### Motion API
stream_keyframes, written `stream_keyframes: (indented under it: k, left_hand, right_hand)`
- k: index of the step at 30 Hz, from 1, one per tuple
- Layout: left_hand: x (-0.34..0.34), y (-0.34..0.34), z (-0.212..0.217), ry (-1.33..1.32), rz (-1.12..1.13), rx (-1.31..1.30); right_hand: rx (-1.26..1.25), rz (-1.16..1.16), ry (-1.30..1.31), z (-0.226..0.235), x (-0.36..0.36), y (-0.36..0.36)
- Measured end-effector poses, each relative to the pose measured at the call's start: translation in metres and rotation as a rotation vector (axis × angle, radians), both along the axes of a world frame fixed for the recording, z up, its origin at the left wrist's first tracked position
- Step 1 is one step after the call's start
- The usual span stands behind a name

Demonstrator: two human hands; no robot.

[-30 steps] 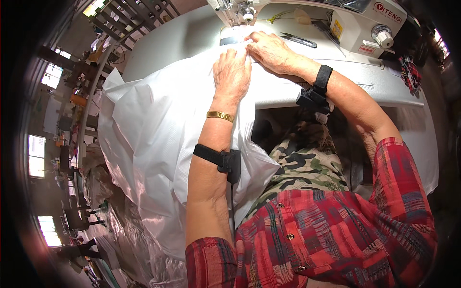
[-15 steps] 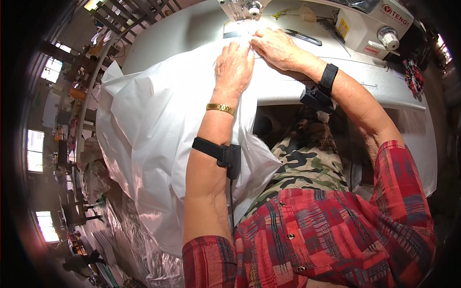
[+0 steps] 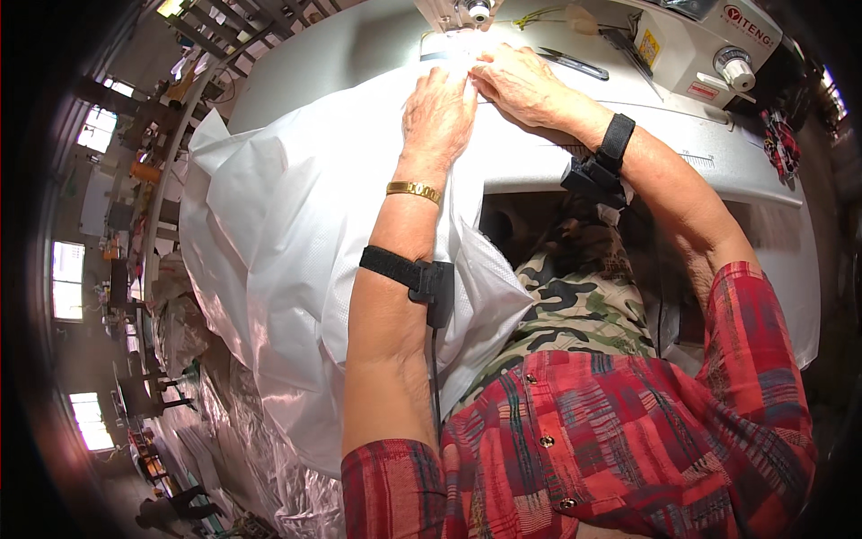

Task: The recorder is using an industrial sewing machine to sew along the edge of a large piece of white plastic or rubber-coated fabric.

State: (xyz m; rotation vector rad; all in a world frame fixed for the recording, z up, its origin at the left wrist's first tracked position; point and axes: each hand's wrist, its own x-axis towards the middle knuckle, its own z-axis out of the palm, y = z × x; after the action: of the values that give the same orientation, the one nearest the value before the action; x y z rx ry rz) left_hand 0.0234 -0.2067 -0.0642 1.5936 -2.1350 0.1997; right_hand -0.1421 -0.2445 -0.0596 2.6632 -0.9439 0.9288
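Observation:
A large sheet of white, slightly shiny fabric runs up under the head of a sewing machine and hangs in folds down the near left side. Upon its upper end rests my left hand, fingers bent and closed on the cloth just short of the needle area. My right hand reaches in from the right, its thumb and fingers pinched together at the fabric's edge beside the left fingertips. Bright lamp glare washes out the needle, the presser foot and the exact spot between the fingertips.
Right of the needle area lie a dark slim cutter and another dark tool. The machine's white body with its round dial stands at the far right. A patterned cloth bundle hangs beyond it. Crinkled white material fills the lower left.
My left fingers have drawn slightly closer to me, and my right hand has shifted only a little. The fabric stays nearly the same, and the whole view has moved slightly.

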Motion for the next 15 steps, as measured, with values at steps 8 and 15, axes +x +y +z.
stream_keyframes:
  k: [8, 15]
  left_hand:
    - [-0.0016, -0.0021, 0.0014, -0.024, -0.008, 0.012]
    - [-0.0039, -0.0035, 0.0014, -0.016, -0.007, 0.011]
  right_hand:
    - [0.008, -0.026, 0.01, -0.0042, -0.0001, -0.0082]
    - [0.049, -0.068, 0.064, -0.0031, -0.0014, -0.0089]
